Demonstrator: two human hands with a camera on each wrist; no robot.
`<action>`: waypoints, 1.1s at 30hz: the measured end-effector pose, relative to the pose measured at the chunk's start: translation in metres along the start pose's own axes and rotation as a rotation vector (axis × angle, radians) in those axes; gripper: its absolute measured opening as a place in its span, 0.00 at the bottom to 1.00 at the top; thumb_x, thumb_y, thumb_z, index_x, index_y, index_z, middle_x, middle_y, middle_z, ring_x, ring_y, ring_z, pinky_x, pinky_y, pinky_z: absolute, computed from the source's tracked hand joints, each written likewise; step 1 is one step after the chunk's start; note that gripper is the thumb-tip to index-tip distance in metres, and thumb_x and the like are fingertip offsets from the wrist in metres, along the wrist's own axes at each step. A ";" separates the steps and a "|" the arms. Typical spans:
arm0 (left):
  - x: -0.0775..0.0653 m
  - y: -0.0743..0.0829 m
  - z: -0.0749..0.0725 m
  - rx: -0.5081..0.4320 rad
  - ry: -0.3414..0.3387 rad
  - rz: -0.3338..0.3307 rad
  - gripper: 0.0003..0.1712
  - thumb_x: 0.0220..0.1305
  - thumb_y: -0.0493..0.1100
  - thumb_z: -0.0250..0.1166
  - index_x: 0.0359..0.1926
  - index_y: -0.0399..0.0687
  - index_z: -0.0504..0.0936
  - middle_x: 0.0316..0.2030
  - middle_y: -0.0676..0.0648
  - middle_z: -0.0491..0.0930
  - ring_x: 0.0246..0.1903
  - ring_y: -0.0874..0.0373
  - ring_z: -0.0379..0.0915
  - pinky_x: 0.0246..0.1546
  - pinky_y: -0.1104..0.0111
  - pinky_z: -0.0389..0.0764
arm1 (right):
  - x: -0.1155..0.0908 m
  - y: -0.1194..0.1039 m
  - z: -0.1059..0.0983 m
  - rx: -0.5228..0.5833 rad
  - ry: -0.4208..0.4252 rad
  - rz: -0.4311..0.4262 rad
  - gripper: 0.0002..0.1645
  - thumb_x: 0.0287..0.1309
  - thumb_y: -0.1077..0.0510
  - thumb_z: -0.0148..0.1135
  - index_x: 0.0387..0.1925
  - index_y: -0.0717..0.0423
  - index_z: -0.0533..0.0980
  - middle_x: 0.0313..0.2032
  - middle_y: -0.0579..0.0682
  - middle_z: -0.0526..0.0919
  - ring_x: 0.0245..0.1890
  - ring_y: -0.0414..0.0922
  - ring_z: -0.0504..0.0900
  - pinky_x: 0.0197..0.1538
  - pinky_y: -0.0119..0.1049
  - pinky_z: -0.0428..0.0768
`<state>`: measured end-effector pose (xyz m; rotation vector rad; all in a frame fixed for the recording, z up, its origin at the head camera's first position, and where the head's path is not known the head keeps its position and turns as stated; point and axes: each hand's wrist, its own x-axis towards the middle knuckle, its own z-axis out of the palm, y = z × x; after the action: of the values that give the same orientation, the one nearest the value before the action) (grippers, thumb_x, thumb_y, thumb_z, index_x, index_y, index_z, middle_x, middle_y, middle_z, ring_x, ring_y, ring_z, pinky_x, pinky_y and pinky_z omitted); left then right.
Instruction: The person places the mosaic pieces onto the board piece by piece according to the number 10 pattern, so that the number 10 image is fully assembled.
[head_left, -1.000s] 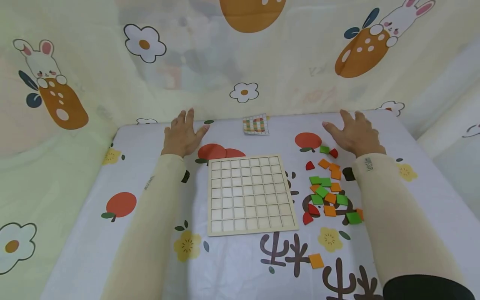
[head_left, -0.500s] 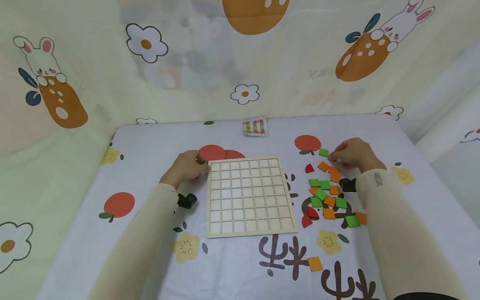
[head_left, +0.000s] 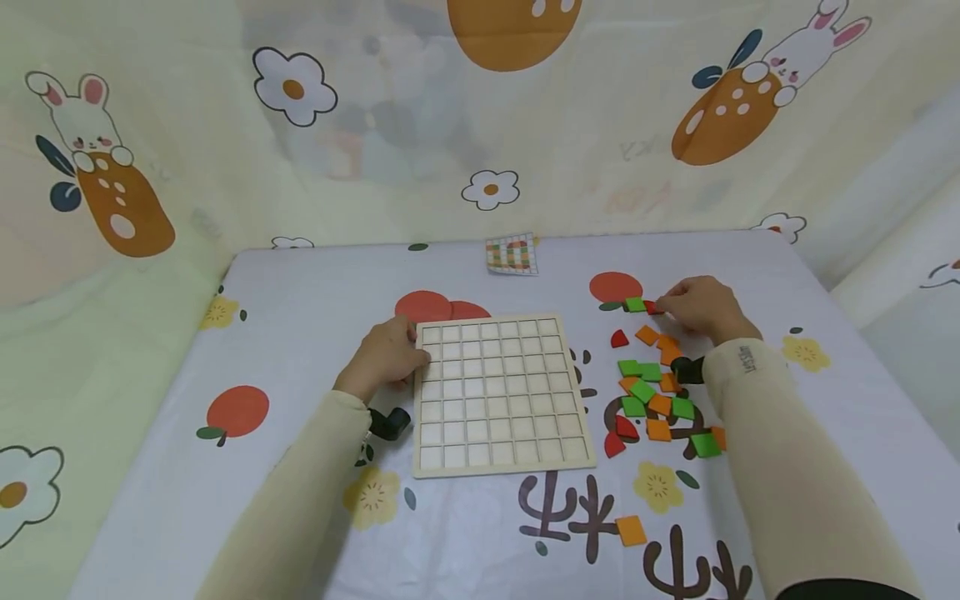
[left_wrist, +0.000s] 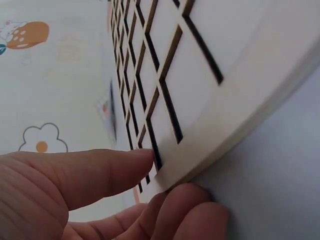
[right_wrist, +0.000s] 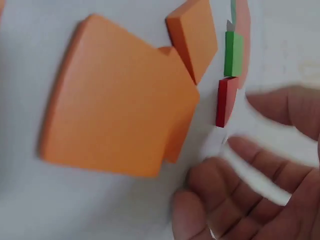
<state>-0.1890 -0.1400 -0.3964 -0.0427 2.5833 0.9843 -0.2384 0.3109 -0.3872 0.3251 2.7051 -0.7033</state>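
Note:
My left hand grips the left edge of a square wooden grid board; in the left wrist view its thumb lies over the rim and the curled fingers sit against the side. My right hand is low over the table by a red quarter-round tile, which touches a green square tile. Seen from the right wrist, that hand's thumb and fingers are apart with nothing between them, just short of the red tile.
Several orange, green and red tiles lie loose right of the board, some overlapping. A single orange tile lies nearer the front. A small checked pattern card stands at the back of the table.
Both hands have come back from the far table edge. The left has taken hold of the board's edge; beside the right, the red and green tiles have shifted left.

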 end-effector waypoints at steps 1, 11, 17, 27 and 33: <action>0.000 0.000 0.000 0.000 0.001 0.002 0.17 0.68 0.40 0.66 0.53 0.37 0.72 0.24 0.43 0.79 0.18 0.55 0.78 0.22 0.69 0.82 | 0.001 -0.001 0.001 0.004 -0.004 -0.011 0.27 0.72 0.47 0.58 0.56 0.67 0.74 0.48 0.66 0.76 0.49 0.62 0.71 0.45 0.50 0.78; 0.008 0.002 0.006 -0.020 0.044 0.026 0.15 0.69 0.37 0.63 0.52 0.36 0.72 0.29 0.40 0.79 0.20 0.55 0.78 0.20 0.70 0.82 | 0.004 -0.007 0.004 0.097 0.006 0.006 0.19 0.67 0.52 0.66 0.43 0.67 0.80 0.29 0.54 0.81 0.40 0.55 0.76 0.40 0.45 0.78; 0.013 0.005 0.010 -0.049 0.047 0.050 0.14 0.67 0.36 0.63 0.51 0.36 0.72 0.33 0.39 0.79 0.21 0.54 0.79 0.21 0.70 0.83 | -0.001 -0.004 0.005 0.308 0.028 -0.002 0.17 0.69 0.56 0.65 0.47 0.68 0.80 0.27 0.49 0.87 0.29 0.45 0.86 0.40 0.37 0.84; 0.014 0.001 0.009 -0.104 0.023 0.038 0.14 0.70 0.37 0.65 0.51 0.39 0.71 0.25 0.42 0.80 0.21 0.57 0.77 0.24 0.70 0.84 | -0.020 -0.022 0.029 0.789 -0.100 -0.052 0.28 0.76 0.58 0.59 0.70 0.65 0.69 0.34 0.44 0.88 0.35 0.40 0.91 0.46 0.33 0.88; 0.016 -0.001 0.011 -0.112 0.013 0.062 0.15 0.71 0.37 0.65 0.52 0.38 0.72 0.31 0.41 0.80 0.22 0.57 0.79 0.24 0.69 0.85 | -0.032 -0.043 0.042 0.942 -0.127 -0.078 0.25 0.74 0.63 0.59 0.67 0.70 0.70 0.36 0.46 0.88 0.36 0.40 0.91 0.46 0.33 0.88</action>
<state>-0.1997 -0.1320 -0.4099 0.0012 2.5522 1.1546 -0.2109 0.2488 -0.3915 0.3595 2.0923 -1.9108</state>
